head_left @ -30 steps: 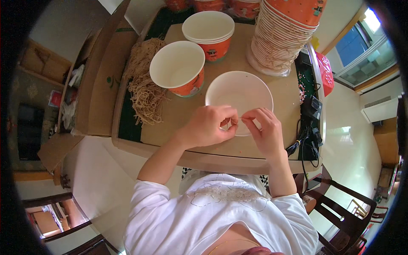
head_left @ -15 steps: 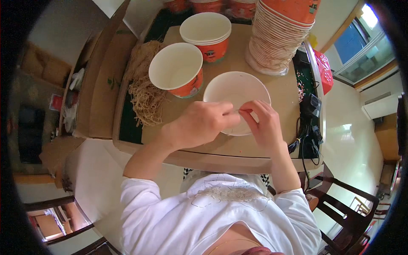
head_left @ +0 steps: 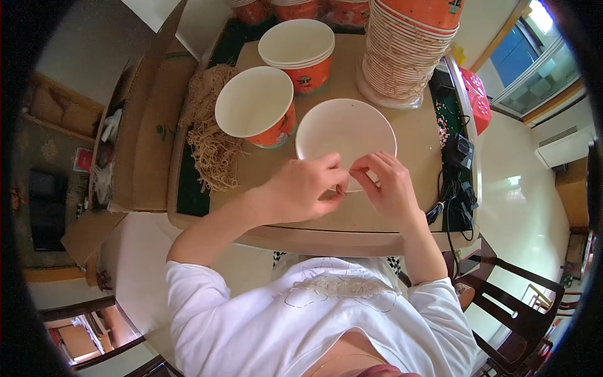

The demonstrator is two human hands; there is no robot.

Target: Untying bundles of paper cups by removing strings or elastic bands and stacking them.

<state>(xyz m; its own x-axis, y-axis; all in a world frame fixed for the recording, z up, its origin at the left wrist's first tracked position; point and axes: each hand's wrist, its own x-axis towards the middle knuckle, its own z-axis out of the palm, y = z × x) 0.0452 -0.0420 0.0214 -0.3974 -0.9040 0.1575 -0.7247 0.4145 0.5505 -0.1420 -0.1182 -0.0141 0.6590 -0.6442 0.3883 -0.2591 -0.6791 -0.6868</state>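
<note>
My left hand and my right hand meet fingertip to fingertip at the near rim of a shallow white round dish. Both pinch a small thin brownish piece between them; what it is I cannot tell. An orange paper bowl with a white inside stands upright just left of the dish. Behind it is a short stack of the same orange bowls. A heap of dry tan noodles lies at the left of the tabletop.
A tall stack of pale round lids with an orange bowl on top stands at the back right. A brown cardboard box flanks the left edge. Black cables and a charger lie on the right edge, a red basket beyond, a dark chair lower right.
Both hands stay pinched together at the dish's near rim and have shifted slightly toward me. The bowls and noodles have not moved.
</note>
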